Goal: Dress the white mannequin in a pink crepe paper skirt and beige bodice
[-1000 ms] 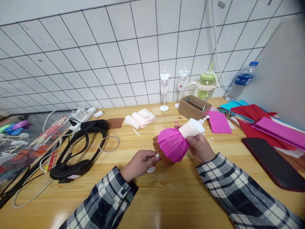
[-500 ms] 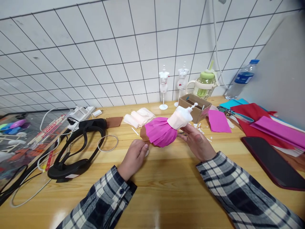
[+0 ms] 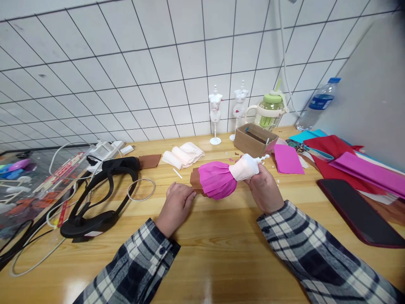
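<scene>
My right hand [image 3: 265, 190] grips the pale torso of a small mannequin [image 3: 247, 166] that lies tilted sideways over the wooden table [image 3: 221, 253]. The mannequin wears a pleated magenta paper skirt [image 3: 216, 179] over a brown paper layer [image 3: 195, 180]. My left hand [image 3: 176, 204] rests on the table with its fingers curled at the skirt's brown hem; what it holds under the hem is hidden.
Two more white mannequins [image 3: 215, 110] stand by the tiled wall. A cardboard box [image 3: 255, 144], a green jug [image 3: 271, 110], a water bottle [image 3: 315, 104], coloured paper sheets [image 3: 354, 162], a dark phone [image 3: 360, 211], folded cream fabric [image 3: 182, 154], black headgear [image 3: 101, 190] and cables lie around.
The dressed mannequin rose and swung left, then tipped back to lie sideways. My left hand moved from under the skirt to its left hem; the white disc beneath it is gone from sight.
</scene>
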`<act>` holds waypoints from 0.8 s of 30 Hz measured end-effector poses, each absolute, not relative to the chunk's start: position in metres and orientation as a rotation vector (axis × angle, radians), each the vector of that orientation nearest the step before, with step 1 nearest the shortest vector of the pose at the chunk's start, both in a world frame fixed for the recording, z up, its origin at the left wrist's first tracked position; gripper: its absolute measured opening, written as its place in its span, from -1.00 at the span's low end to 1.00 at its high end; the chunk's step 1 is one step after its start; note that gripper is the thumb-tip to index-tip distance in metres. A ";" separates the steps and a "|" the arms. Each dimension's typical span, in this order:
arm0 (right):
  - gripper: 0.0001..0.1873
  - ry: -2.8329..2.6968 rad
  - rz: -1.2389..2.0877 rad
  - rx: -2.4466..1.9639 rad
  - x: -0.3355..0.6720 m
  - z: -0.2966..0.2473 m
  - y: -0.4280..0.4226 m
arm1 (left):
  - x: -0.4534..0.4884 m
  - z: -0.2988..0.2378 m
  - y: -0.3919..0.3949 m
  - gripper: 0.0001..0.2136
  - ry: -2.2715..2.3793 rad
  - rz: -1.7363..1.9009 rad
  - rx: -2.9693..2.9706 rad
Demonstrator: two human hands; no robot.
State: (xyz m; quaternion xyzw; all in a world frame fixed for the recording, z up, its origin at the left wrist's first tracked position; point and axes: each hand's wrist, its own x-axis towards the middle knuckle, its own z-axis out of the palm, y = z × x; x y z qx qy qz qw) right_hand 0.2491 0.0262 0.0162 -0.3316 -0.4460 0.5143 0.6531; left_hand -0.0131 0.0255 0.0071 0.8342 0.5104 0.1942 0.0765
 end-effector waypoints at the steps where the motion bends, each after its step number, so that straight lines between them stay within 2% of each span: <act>1: -0.39 -0.993 1.149 -0.775 0.249 0.014 0.026 | -0.014 0.007 0.025 -0.76 1.546 0.578 2.503; 5: -0.57 -0.971 1.161 -0.798 0.252 0.008 0.027 | -0.016 0.007 0.026 -0.80 1.579 0.555 2.503; 13: -0.60 -0.963 1.224 -0.770 0.253 0.015 0.026 | -0.016 0.006 0.025 -0.80 1.556 0.505 2.542; 19: -0.18 -1.051 1.239 -0.707 0.246 0.024 0.025 | -0.010 0.011 0.023 -0.73 1.415 0.508 2.477; 22: -0.08 -1.016 1.225 -0.724 0.242 0.022 0.024 | -0.007 0.012 0.022 -0.72 1.366 0.542 2.471; 24: -0.09 -0.987 1.217 -0.732 0.240 0.019 0.023 | -0.004 0.014 0.019 -0.72 1.328 0.524 2.456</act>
